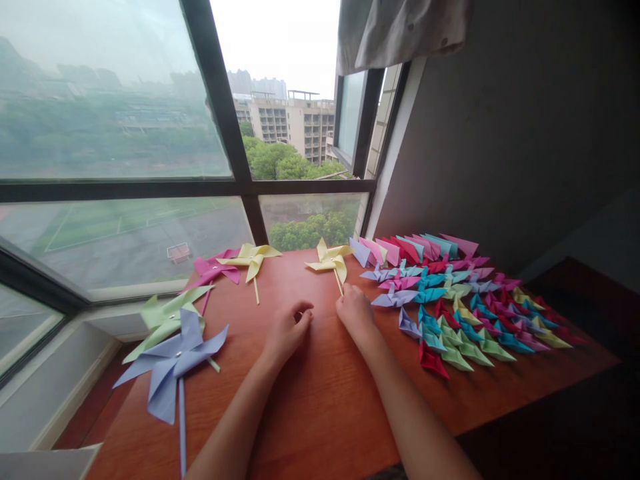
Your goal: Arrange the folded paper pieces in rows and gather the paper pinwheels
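Note:
My right hand (356,309) is closed round the stick of a yellow paper pinwheel (331,259), whose blades point away from me toward the window. Left of it, my left hand (290,328) hovers over or rests on the wooden table (320,400); its fingers are curled loosely with a gap between thumb and forefinger, and nothing shows in them. Further left lie other pinwheels: a second yellow one (254,259), a magenta one (215,268), a light green one (169,317) and a lavender one (177,357) with a long stick.
Rows of colourful folded paper cranes and boats (460,313) cover the table's right side. Behind the table stands a dark-framed window (245,187) with one pane swung outward. A grey curtain (400,33) hangs at upper right beside a grey wall (500,133).

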The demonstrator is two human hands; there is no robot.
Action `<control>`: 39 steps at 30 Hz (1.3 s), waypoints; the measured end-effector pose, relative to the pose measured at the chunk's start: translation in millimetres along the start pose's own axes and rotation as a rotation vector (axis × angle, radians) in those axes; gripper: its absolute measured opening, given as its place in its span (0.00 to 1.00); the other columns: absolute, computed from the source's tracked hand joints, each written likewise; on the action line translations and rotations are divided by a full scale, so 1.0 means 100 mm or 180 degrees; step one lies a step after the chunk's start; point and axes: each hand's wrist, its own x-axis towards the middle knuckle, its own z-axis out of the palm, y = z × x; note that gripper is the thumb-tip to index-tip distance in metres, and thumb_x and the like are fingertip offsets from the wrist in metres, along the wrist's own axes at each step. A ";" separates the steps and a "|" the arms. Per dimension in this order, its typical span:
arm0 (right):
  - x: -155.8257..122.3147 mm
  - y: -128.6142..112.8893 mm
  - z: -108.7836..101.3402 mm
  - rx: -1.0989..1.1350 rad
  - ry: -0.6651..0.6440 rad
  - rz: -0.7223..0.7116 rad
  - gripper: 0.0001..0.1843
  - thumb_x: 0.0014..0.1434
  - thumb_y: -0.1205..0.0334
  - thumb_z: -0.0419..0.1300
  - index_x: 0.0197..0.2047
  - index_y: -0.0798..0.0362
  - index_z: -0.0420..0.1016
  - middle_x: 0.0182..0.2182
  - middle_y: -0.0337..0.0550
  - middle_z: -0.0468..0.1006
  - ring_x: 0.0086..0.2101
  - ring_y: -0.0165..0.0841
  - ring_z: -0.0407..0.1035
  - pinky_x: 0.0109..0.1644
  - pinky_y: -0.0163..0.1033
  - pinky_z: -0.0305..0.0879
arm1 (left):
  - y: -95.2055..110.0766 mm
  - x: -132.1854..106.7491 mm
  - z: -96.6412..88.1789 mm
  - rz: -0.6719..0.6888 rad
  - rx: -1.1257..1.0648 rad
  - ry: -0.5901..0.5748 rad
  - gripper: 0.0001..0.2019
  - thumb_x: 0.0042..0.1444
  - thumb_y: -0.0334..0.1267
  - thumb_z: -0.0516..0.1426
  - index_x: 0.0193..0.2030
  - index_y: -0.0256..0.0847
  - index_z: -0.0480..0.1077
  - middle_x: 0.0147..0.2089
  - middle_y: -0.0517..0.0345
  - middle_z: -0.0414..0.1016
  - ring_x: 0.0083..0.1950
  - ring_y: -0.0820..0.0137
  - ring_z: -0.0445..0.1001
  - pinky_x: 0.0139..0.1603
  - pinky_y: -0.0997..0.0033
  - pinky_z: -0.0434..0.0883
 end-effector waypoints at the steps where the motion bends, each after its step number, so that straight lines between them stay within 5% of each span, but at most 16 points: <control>1: 0.01 0.00 0.00 -0.0014 0.0008 -0.0002 0.12 0.63 0.70 0.51 0.47 0.57 0.73 0.43 0.53 0.76 0.43 0.38 0.73 0.45 0.36 0.63 | 0.00 0.00 0.00 0.0004 0.0012 -0.0005 0.11 0.57 0.39 0.56 0.41 0.41 0.78 0.36 0.56 0.81 0.33 0.67 0.76 0.38 0.69 0.72; 31: -0.14 -0.04 0.02 0.0056 -0.0105 -0.0621 0.09 0.63 0.65 0.54 0.40 0.53 0.76 0.39 0.47 0.77 0.38 0.34 0.71 0.39 0.35 0.58 | -0.02 0.01 -0.01 0.0233 0.0425 0.0020 0.11 0.59 0.37 0.53 0.43 0.39 0.75 0.38 0.54 0.80 0.35 0.68 0.77 0.40 0.68 0.74; 39: -0.36 0.01 -0.01 0.0245 -0.0349 -0.0837 0.07 0.59 0.68 0.57 0.38 0.51 0.76 0.37 0.43 0.78 0.38 0.33 0.71 0.38 0.35 0.55 | -0.08 0.09 -0.15 0.0295 0.1338 0.0554 0.17 0.57 0.34 0.54 0.53 0.37 0.71 0.56 0.43 0.71 0.57 0.53 0.69 0.61 0.51 0.65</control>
